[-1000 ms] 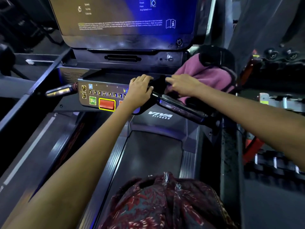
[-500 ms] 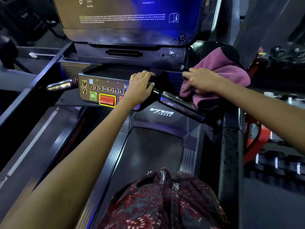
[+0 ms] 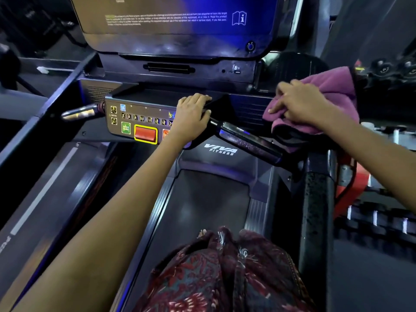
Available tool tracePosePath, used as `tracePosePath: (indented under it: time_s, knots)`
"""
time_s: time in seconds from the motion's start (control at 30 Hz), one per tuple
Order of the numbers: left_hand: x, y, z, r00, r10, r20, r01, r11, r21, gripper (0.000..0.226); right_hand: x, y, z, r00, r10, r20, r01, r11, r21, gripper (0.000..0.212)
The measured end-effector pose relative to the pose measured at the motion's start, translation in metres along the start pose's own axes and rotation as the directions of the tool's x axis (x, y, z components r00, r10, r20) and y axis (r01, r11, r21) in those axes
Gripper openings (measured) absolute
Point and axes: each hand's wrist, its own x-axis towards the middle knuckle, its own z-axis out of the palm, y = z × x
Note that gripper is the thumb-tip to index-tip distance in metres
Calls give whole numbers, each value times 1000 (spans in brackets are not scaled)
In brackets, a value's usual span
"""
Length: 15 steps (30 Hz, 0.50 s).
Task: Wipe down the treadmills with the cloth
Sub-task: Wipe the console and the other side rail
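I stand on a dark treadmill with its belt (image 3: pixel 209 199) below me and its screen (image 3: pixel 180 19) lit blue above. My left hand (image 3: pixel 191 115) grips the top right edge of the control panel (image 3: pixel 139 118), fingers curled over it. My right hand (image 3: pixel 301 102) lies on a bunched purple cloth (image 3: pixel 333 86) and holds it against the right corner of the console, above the end of the angled handlebar (image 3: pixel 247 140).
A black side rail (image 3: pixel 317 199) runs down on my right, with a dumbbell rack (image 3: pixel 382 217) and red frame beyond it. A chrome sensor grip (image 3: pixel 78 112) sticks out left of the panel. Another treadmill deck (image 3: pixel 45 188) lies to the left.
My right hand has slid the cloth to the right, from beside my left hand out to the console's right corner. My left hand has kept its hold on the panel.
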Motion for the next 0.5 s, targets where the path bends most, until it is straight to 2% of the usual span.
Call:
tracePosePath:
  time_s: [0.1, 0.2, 0.3, 0.4, 0.5]
  knots:
    - [0, 0, 0, 1000, -6, 8, 6, 1000, 11, 37, 12, -11, 8, 995, 60, -80, -49, 989, 140, 29]
    - [0, 0, -3, 999, 7, 35, -7, 1000, 2, 37, 23, -20, 14, 994, 23, -106, 9, 957, 289, 36]
    - [1, -2, -5, 998, 14, 69, -13, 1000, -15, 40, 28, -19, -7, 996, 15, -87, 37, 821, 570, 39]
    - [0, -2, -6, 997, 9, 79, -8, 1000, -19, 46, 21, -42, -19, 985, -168, -34, 148, 728, 669, 38]
    - [-1, 0, -5, 998, 7, 65, -6, 1000, -16, 49, 12, -80, -5, 950, -313, -4, 253, 760, 598, 40]
